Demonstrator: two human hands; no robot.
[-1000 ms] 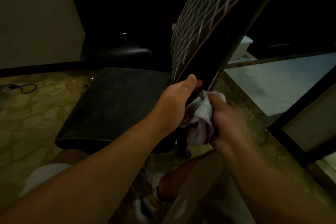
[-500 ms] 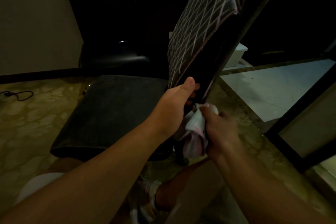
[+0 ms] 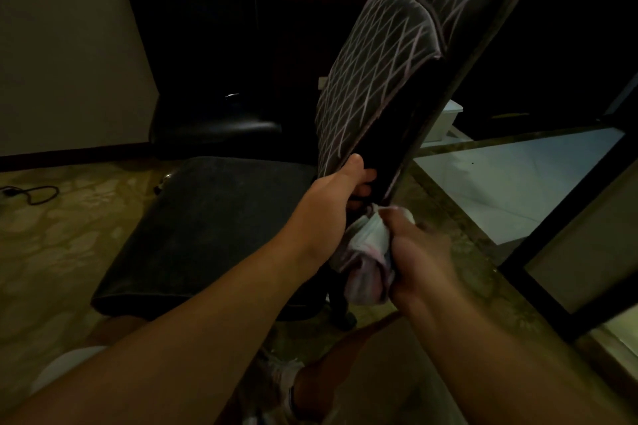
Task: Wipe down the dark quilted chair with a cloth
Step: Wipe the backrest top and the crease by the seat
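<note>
The chair [image 3: 397, 79] is being shown as dark, smooth upholstery crossed with pale diamond stitching, its tall backrest rounded at the top and tilted. The lower edge of the backrest is being gripped by the left hand [image 3: 331, 203], thumb laid on the quilted front and fingers [image 3: 362, 188] curled round behind. Just right of and below those fingers, a soft, crumpled pale cloth [image 3: 366, 259] is being clenched in the right hand [image 3: 421, 252] and pressed at the backrest's bottom corner. The flat, matte seat [image 3: 207, 228] is lying left of the fingers, with open patterned floor [image 3: 62, 238] beyond it. A dark frame [image 3: 569, 217] is standing close on the right. Compared with half a second ago, the cloth is being held slightly lower beneath the backrest.
</note>
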